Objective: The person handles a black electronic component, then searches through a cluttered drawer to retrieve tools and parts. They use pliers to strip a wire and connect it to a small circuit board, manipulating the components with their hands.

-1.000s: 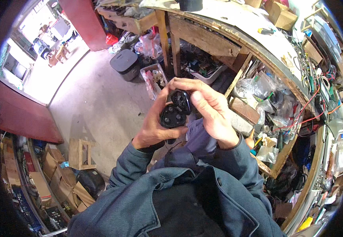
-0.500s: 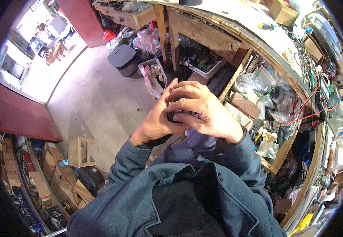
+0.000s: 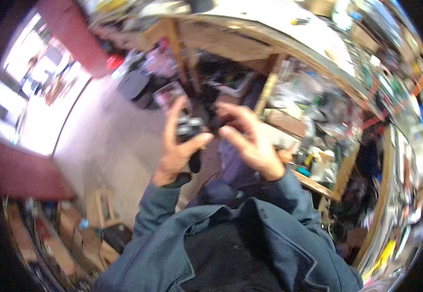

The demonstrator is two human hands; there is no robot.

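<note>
My left hand (image 3: 176, 146) is closed around a small dark object with shiny silver round parts (image 3: 189, 126). Its thumb and fingers grip the sides, and motion blur hides what kind of thing it is. To the right and apart from it is my right hand (image 3: 251, 141), its thumb and curved fingers spread. A dark patch lies by the right fingertips; I cannot make out whether it is a thing or the background.
A long wooden workbench (image 3: 250, 27) runs across the far side to the right. Beneath it a drawer (image 3: 294, 102) is crammed with bags and small parts. A dark bin (image 3: 136, 87) stands on the floor. Cardboard boxes (image 3: 70, 228) and a wooden stool (image 3: 102, 209) are at left.
My hands have come apart. The left keeps the dark object, whose silver parts now show, and the right has moved off it. The whole view has shifted and blurred.
</note>
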